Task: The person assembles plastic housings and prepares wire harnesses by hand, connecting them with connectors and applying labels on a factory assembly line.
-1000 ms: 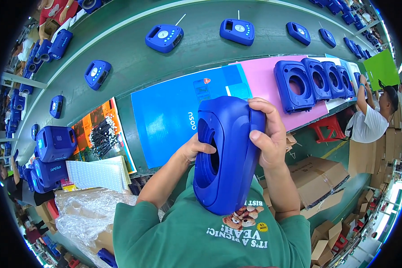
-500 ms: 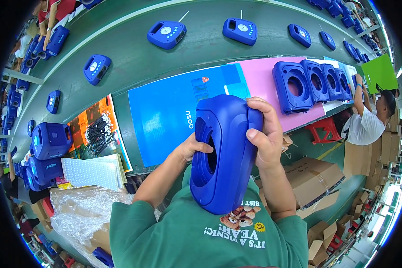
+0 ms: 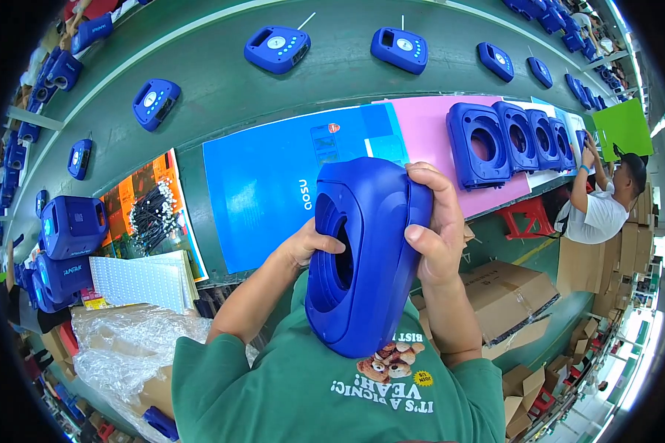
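Observation:
A blue plastic speaker housing (image 3: pixel 380 295) is held up between my hands, tilted, in front of my chest. Its large round opening faces left, and a seam runs down its right side. My left hand (image 3: pixel 304 247) grips the left edge with the thumb in the opening; its other fingers are hidden behind. On the right side, my right hand (image 3: pixel 440 229) is closed on the housing, with fingers over the top corner and the thumb against the seam. Beneath and beyond lies a blue sheet (image 3: pixel 255 192) on the bench.
Several blue housings (image 3: pixel 480 144) stand in a row on a pink sheet (image 3: pixel 425 122) to the right. Black cables (image 3: pixel 154 218) and a white foam stack (image 3: pixel 144 280) lie left, by finished blue speakers (image 3: pixel 74 225). Beyond, a green conveyor (image 3: pixel 207 81) carries units. A co-worker (image 3: pixel 598 203) sits right, near cartons (image 3: pixel 513 295).
The whole view has shifted slightly, and the housing sits a little further left in it. My grip looks the same. The co-worker at the right has moved their arms.

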A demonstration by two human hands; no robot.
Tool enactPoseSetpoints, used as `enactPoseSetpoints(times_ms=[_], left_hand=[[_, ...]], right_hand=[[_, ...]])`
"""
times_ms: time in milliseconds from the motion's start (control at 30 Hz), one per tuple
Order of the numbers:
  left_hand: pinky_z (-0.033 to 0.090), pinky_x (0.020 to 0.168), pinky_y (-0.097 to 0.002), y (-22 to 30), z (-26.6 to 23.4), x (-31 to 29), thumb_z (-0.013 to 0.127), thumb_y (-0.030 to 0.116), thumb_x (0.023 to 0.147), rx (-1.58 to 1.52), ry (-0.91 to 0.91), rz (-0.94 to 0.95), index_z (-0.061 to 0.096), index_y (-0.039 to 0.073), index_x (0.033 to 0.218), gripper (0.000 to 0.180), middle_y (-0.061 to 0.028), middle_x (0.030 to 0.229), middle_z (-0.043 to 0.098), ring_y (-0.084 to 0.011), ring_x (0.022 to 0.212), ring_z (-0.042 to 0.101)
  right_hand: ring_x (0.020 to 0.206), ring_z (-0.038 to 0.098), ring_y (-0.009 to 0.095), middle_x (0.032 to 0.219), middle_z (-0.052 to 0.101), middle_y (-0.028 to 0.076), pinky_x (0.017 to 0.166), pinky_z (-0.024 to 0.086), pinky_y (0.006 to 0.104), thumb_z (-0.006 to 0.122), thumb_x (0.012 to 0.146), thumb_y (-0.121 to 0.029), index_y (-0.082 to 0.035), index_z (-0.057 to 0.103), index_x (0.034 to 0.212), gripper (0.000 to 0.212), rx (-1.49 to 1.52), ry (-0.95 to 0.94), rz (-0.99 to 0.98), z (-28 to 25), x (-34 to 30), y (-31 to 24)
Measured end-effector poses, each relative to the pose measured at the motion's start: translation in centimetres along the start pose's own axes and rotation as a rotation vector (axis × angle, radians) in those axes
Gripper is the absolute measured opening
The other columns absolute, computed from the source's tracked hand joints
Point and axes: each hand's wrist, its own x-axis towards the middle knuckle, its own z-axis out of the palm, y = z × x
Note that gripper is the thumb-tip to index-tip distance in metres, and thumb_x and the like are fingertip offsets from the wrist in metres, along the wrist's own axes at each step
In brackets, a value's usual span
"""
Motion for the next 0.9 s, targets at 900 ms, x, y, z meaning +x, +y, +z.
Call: enactPoseSetpoints(times_ms=[900], left_hand=[[0.049, 0.086, -0.0428, -5.0, -4.4, 3.4, 0.068, 0.001, 0.054, -0.23, -0.02, -0.084, 0.04, -0.002, 0.126, 0.077, -0.0181, 0.111, 0.058, -0.0289, 0.097, 0.06]], right_hand=[[0.11, 0.044, 0.02, 0.115, 0.049, 0.012, 0.098, 0.029, 0.0309, 0.05, 0.077, -0.01, 0.002, 0.053, 0.112, 0.037, -0.081, -0.019, 0.043, 0.0, 0.8, 0.6]])
